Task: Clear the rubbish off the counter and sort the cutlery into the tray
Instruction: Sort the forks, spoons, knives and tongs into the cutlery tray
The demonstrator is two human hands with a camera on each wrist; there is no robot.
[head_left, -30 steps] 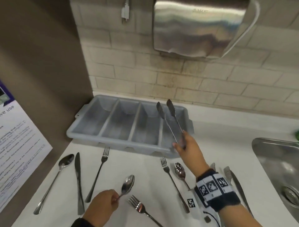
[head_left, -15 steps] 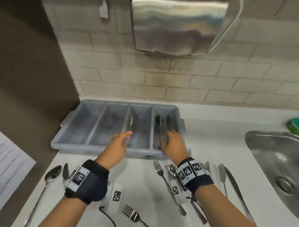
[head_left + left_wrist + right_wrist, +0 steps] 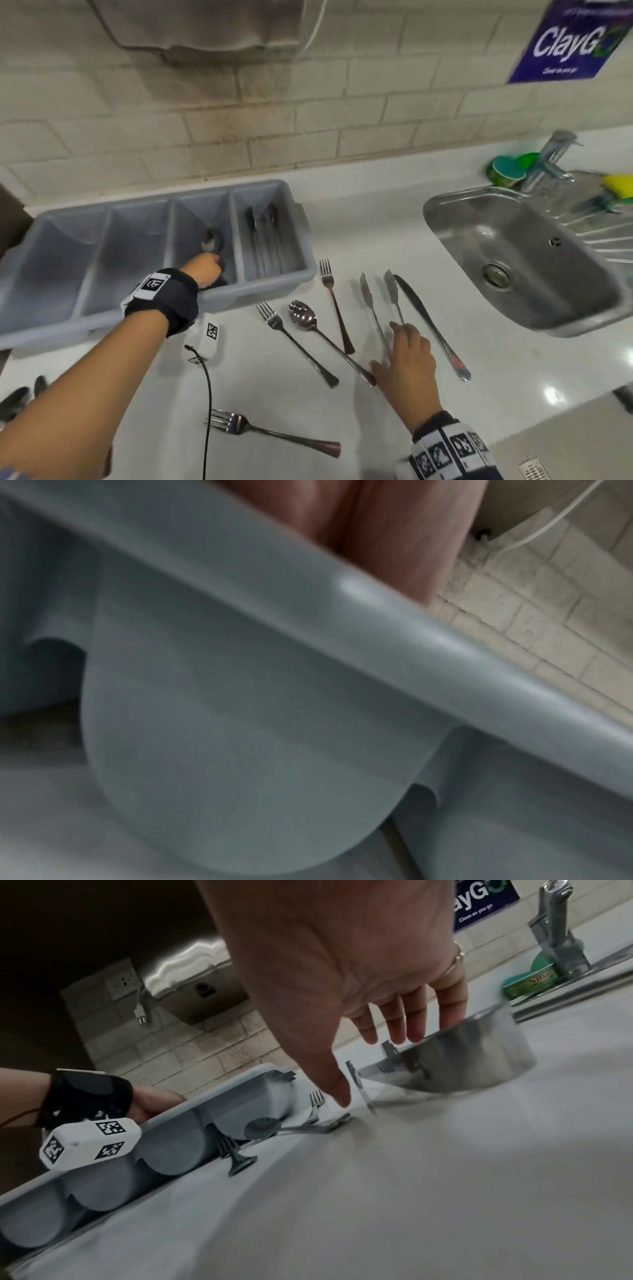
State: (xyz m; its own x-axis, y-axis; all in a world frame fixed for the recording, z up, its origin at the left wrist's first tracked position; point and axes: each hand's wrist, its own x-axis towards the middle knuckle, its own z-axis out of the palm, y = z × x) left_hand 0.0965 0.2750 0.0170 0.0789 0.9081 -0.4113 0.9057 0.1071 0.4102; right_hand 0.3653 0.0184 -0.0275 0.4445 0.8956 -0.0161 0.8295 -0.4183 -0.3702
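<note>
The grey four-compartment tray (image 3: 274,291) stands against the wall. My left hand (image 3: 205,265) reaches into its third compartment and grips the handle end of a spoon (image 3: 212,241) whose bowl lies on the bottom. Two knives (image 3: 263,240) lie in the fourth compartment. My right hand (image 3: 388,346) is open with spread fingers, its fingertips on two small serrated knives (image 3: 370,305) on the counter. A long knife (image 3: 424,318) lies just right of it; a spoon (image 3: 308,318) and two forks (image 3: 329,298) lie to its left. The left wrist view shows only the tray rim (image 3: 445,647).
A steel sink (image 3: 513,257) with a tap (image 3: 548,161), green tub (image 3: 507,169) and yellow sponge (image 3: 620,185) takes the right side. Another fork (image 3: 267,431) lies near the front edge, with more cutlery (image 3: 17,401) at the far left. A dispenser hangs above the tray.
My left hand lowered the spoon into the third compartment. My right hand left the two knives in the fourth compartment and came back to the small knives on the counter. The view swung right.
</note>
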